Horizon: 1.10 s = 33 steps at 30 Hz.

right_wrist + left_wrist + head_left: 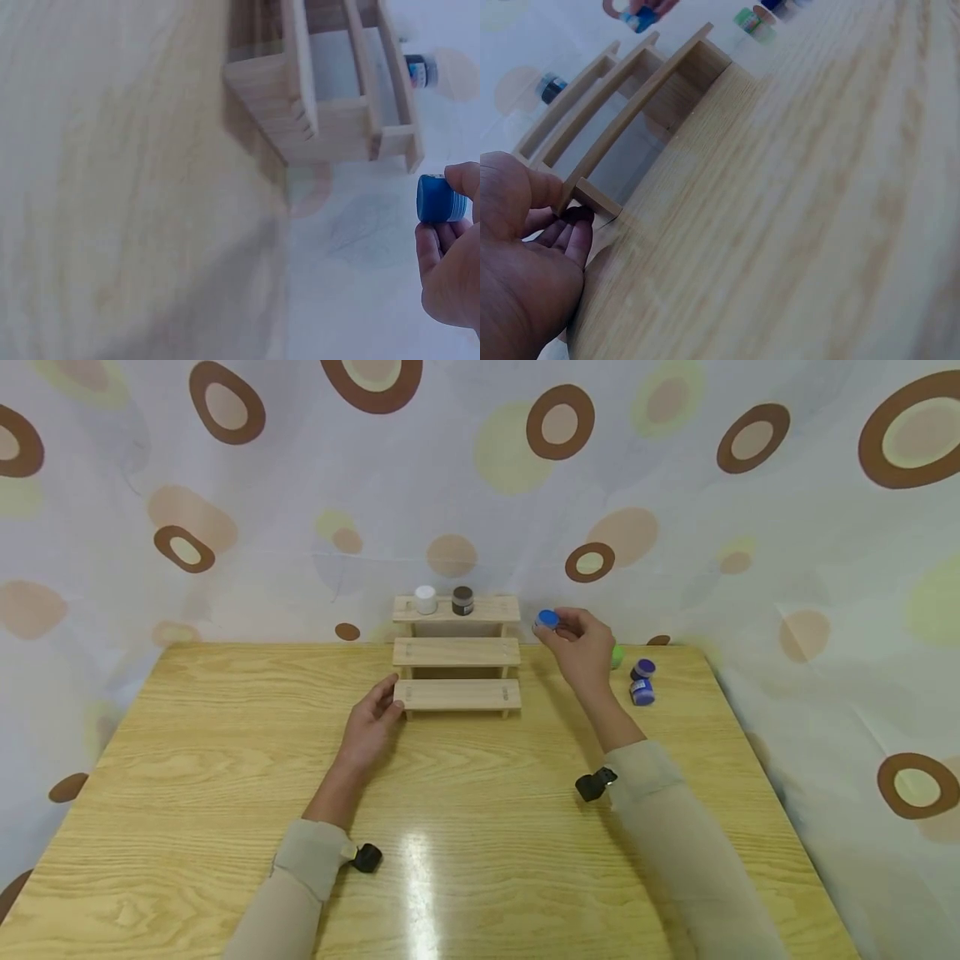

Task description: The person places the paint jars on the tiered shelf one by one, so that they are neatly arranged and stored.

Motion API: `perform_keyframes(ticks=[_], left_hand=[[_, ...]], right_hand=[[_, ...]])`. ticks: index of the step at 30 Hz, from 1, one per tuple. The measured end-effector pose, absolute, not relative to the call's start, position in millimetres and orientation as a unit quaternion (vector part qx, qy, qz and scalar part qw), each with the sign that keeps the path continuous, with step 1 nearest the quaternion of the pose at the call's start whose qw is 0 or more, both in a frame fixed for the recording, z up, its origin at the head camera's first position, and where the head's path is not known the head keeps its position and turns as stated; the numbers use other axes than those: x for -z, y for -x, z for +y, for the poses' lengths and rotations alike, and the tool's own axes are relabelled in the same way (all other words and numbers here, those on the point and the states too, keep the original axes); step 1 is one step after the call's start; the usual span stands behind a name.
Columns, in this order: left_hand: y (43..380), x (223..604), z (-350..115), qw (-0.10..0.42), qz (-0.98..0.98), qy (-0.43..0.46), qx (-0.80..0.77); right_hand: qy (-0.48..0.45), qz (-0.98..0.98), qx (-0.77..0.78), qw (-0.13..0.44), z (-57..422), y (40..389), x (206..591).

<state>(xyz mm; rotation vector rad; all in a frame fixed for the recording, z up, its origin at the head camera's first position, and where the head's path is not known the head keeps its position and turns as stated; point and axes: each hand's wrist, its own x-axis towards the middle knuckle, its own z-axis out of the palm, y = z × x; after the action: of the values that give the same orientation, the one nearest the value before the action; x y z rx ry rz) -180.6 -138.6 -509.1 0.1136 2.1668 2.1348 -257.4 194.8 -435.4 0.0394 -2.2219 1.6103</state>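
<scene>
R hand (585,653) pinches blue jar (547,619) w/ fingers, L hand (369,724) grips rack (457,695); jar may fall if pinch loosens.

Bright, even light fills the head view, where a white streak of glare gleams on the glossy table (487,827) near the bottom edge and soft shadows fall beside the right sleeve (682,827). The left wrist view is dimmer and bluish, its lens bowing the rack (456,652) and leaving the green jar (755,22) blurred. Hazy and washed out, the right wrist view shows smeared wood grain and a broad, soft-edged shadow.
</scene>
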Motion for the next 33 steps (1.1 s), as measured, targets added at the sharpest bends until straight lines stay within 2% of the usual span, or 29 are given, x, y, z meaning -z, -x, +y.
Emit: perform_keyframes(ticks=[14, 24, 33], left_hand=[[181.1, 512.8, -136.7, 0.050, 0.704, -0.033, -0.708], [178.0, 510.0, -130.8, 0.058, 0.703, -0.032, -0.708], [179.2, 510.6, -130.7, 0.053, 0.706, -0.032, -0.705]], right_hand=[[-0.046, -0.804, -0.568, 0.167, 153.8, 272.4, 402.6], [-0.031, -0.817, -0.558, 0.138, 143.6, 279.2, 407.1], [-0.046, -0.825, -0.544, 0.149, 140.4, 285.1, 407.2]])
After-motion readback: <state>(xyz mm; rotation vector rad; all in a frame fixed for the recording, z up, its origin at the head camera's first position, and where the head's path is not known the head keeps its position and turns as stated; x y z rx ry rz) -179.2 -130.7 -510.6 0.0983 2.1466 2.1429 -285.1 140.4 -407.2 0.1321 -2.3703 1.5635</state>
